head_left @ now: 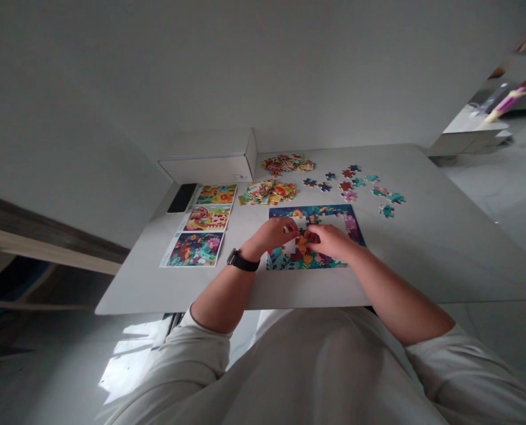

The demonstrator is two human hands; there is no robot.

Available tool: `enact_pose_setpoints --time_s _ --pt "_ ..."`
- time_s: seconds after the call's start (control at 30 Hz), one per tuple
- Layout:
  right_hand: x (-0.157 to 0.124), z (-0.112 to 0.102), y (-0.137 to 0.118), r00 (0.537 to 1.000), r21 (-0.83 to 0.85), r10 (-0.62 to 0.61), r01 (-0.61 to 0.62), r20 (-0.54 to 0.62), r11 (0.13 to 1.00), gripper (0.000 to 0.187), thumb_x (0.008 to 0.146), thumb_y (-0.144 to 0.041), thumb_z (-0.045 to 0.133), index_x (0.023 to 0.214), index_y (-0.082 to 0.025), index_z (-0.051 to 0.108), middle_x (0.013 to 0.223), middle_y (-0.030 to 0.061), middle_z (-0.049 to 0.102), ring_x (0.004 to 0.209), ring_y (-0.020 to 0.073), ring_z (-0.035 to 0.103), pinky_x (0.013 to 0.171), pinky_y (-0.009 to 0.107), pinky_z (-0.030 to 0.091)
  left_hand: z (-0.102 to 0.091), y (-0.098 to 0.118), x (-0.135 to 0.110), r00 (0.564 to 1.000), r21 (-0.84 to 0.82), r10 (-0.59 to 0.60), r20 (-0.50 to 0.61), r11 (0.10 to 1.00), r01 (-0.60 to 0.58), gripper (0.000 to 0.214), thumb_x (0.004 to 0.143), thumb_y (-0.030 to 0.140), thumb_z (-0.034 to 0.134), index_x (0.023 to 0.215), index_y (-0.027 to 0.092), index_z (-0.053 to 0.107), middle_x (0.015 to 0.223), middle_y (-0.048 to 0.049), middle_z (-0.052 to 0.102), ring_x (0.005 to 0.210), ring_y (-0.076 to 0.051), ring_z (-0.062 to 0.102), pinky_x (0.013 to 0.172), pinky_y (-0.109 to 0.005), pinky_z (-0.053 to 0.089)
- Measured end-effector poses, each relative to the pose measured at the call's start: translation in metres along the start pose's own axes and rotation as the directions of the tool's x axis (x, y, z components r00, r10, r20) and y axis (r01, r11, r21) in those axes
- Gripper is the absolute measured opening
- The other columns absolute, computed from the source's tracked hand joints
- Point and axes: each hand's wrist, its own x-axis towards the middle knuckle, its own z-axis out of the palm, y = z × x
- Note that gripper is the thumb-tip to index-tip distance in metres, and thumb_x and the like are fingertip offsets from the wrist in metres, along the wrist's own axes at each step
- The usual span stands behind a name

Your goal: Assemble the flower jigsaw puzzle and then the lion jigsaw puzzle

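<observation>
While both hands work at its middle, the white tabletop (422,248) carries everything, w/ a white box (209,158) at its far left edge by the wall. Next in size, a partly built jigsaw puzzle (316,236) lies flat near the front edge, dark blue border w/ flowers, bare white gaps in the centre. L of it, three picture cards in a column: orange-yellow card (217,193) farthest, red-and-cream card (208,218) in the middle, dark floral card (195,248) nearest. A black phone (182,198) lies just beside the top card, on its L. Left hand (274,234), black watch (242,261) on the wrist, rests on the puzzle's L-centre part, fingers curled down onto it. Right hand (331,241) rests on the puzzle's centre, fingertips nearly meeting the left's. Grip on both: fingers drawn together over the pieces, but can't tell if either pinches a piece. Beyond the puzzle, a heap of loose pieces (268,192), a second pile (288,163) farther back, and scattered blue/red/teal pieces (355,184) spread to the R, well apart from each other.
</observation>
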Motion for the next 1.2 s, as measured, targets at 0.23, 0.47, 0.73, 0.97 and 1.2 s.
enact_pose_setpoints --time_s 0.23,0.47,0.73,0.97,1.2 --pt "0.000 0.000 -0.001 1.000 -0.127 -0.029 0.028 -0.009 0.992 0.020 0.088 -0.025 0.083 0.107 -0.025 0.078 0.093 0.0050 0.080 0.085 0.0230 0.073 0.074 0.031 0.047 0.014 -0.003 0.004 0.992 0.195 0.046 -0.118 0.981 -0.022 0.012 0.088 0.024 0.082 0.100 0.023 0.082 0.104 -0.0082 0.078 0.099 -0.026 0.072 0.094 -0.036 0.056" --pt "-0.001 0.002 0.001 0.998 -0.178 -0.057 0.055 -0.009 0.982 0.021 0.089 -0.027 0.083 0.110 -0.025 0.077 0.104 0.0063 0.080 0.091 0.0238 0.073 0.078 0.031 0.048 0.018 -0.003 0.005 0.996 0.344 0.050 -0.074 0.939 -0.021 0.014 0.091 0.027 0.080 0.104 0.024 0.085 0.110 -0.0107 0.075 0.107 -0.029 0.071 0.100 -0.040 0.056" --pt "-0.001 0.003 0.004 0.997 -0.174 -0.078 0.074 -0.014 0.982 0.021 0.089 -0.026 0.082 0.109 -0.025 0.077 0.104 0.0063 0.079 0.092 0.0244 0.073 0.079 0.032 0.049 0.018 -0.003 0.005 0.995 0.362 0.075 -0.071 0.931 -0.044 0.014 0.093 0.028 0.078 0.104 0.024 0.085 0.110 -0.0103 0.075 0.106 -0.028 0.070 0.101 -0.039 0.056" --pt "0.000 0.007 0.007 0.996 -0.199 -0.087 0.083 -0.009 0.976 0.024 0.091 -0.027 0.081 0.114 -0.024 0.077 0.115 0.0088 0.079 0.098 0.0255 0.073 0.083 0.033 0.051 0.016 -0.006 0.005 0.993 0.362 0.054 -0.100 0.932 -0.014 0.013 0.093 0.022 0.075 0.102 0.022 0.083 0.110 -0.0108 0.076 0.104 -0.029 0.071 0.101 -0.041 0.055" --pt "-0.002 0.005 0.004 0.996 -0.230 -0.089 0.089 0.010 0.969 0.022 0.092 -0.025 0.079 0.113 -0.024 0.078 0.116 0.0088 0.077 0.102 0.0260 0.073 0.083 0.032 0.050 0.017 -0.006 0.005 0.995 0.362 0.061 -0.082 0.932 -0.027 0.014 0.094 0.022 0.073 0.105 0.022 0.082 0.110 -0.0116 0.077 0.105 -0.029 0.071 0.102 -0.041 0.055"
